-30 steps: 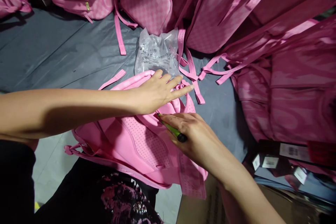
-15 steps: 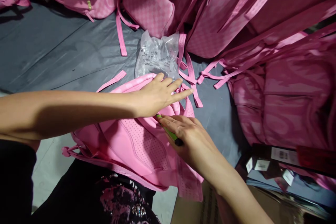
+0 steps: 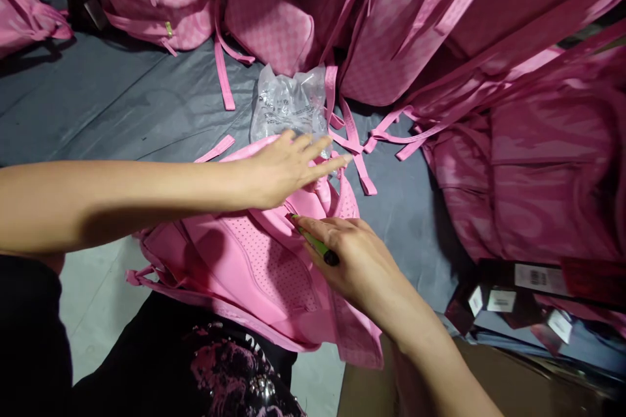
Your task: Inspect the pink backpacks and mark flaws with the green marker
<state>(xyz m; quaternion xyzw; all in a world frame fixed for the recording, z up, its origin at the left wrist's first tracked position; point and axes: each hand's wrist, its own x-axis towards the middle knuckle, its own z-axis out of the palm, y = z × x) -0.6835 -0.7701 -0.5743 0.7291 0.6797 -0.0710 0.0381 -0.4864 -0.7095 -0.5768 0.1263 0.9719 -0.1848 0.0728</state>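
A pink backpack (image 3: 267, 260) lies over the near table edge with its dotted mesh padding facing up. Across its upper part rests my left hand (image 3: 293, 163), open, fingers spread flat. My right hand (image 3: 342, 241) is closed around a slim green tool with a black end (image 3: 320, 249). The tool's front end points at the pink fabric just below my left hand; its exact kind I cannot make out. Beyond my left fingers sits a crumpled clear plastic bag (image 3: 291, 104) with printed text.
Several pink backpacks (image 3: 381, 39) stand along the back and right of the grey-covered table (image 3: 171, 104). Loose pink straps (image 3: 362, 169) trail over the cover. Dark tags with white labels (image 3: 501, 300) lie at the lower right, above a cardboard box (image 3: 372, 381).
The view has shifted slightly. My left hand has moved a little away from the right hand, showing more fabric between them. My right hand keeps hold of the green tool.
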